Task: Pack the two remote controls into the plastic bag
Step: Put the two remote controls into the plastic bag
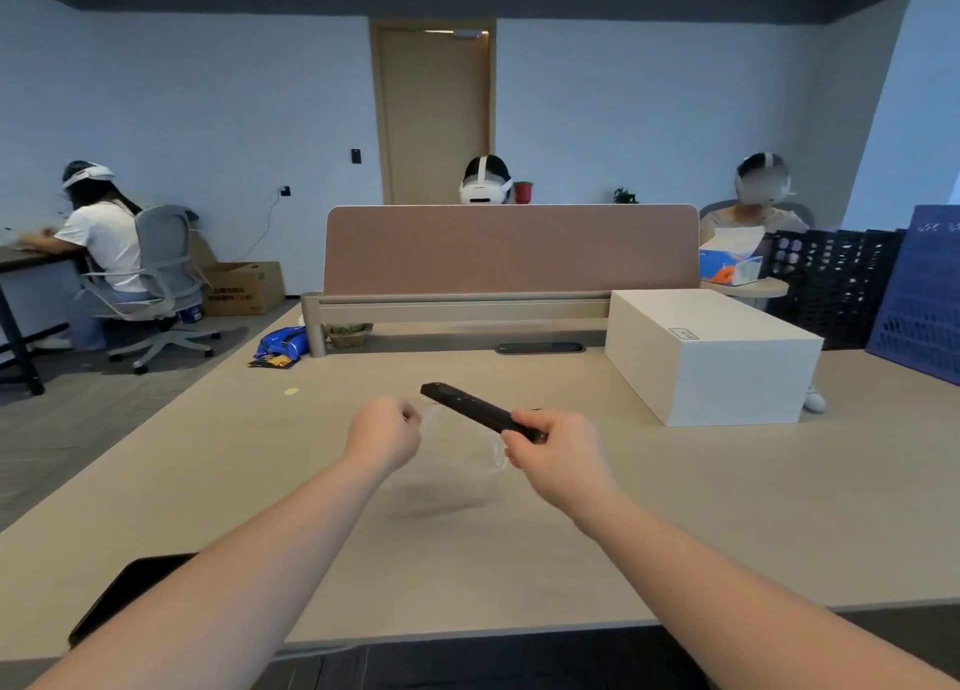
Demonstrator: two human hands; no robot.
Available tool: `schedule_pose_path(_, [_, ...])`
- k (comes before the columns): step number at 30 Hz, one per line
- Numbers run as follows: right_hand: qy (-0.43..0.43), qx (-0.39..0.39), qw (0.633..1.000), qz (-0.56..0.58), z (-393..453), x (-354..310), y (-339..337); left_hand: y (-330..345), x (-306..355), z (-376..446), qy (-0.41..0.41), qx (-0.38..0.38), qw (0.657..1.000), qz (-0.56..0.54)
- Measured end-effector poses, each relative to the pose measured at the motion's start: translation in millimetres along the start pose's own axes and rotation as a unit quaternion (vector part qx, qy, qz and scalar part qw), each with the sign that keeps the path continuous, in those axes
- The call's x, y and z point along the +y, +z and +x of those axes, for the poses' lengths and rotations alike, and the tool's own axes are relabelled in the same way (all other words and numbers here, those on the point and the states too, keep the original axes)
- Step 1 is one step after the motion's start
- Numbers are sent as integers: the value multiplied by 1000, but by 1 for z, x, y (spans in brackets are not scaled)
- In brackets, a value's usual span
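A black remote control [470,407] is held above the table, its far end pointing up and left. My right hand [553,450] is closed around its near end. My left hand [387,432] is closed, pinching the edge of a clear plastic bag [467,450] that hangs between both hands, faint and hard to see. A small dark bit [536,409] shows just beyond my right hand; I cannot tell whether it is the second remote.
A white box [711,356] stands at the right on the beige table [727,507]. A partition screen [511,250] runs along the far edge. A dark flat object [124,593] lies at the near left. A blue snack bag [280,343] lies far left. Several people sit beyond.
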State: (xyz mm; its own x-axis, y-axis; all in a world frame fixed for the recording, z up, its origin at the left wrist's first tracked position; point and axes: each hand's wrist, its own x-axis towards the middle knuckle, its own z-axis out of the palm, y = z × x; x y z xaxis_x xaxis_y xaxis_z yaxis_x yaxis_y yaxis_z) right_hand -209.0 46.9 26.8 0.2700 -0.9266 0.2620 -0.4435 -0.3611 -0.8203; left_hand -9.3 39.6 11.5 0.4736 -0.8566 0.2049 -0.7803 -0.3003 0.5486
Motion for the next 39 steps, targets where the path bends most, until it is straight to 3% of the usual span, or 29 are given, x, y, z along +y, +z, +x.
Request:
schedule_pose_path(8, [11, -29, 998, -59, -16, 6, -3, -10, 3, -2, 8, 56, 998, -32])
schedule_pose_path(13, [0, -34, 987, -160, -4, 17, 23, 1, 7, -13, 72, 5, 995, -69])
schedule_pose_path(24, [13, -53, 995, -89, 48, 31, 89, 3, 16, -18, 130, -27, 988, -85])
schedule_pose_path(32, [-7, -81, 979, -188, 51, 47, 106, 9, 1, -12, 117, -58, 987, -89])
schedule_pose_path(39, [-8, -117, 972, -202, 58, 59, 112, 21, -3, -8, 106, -92, 982, -130])
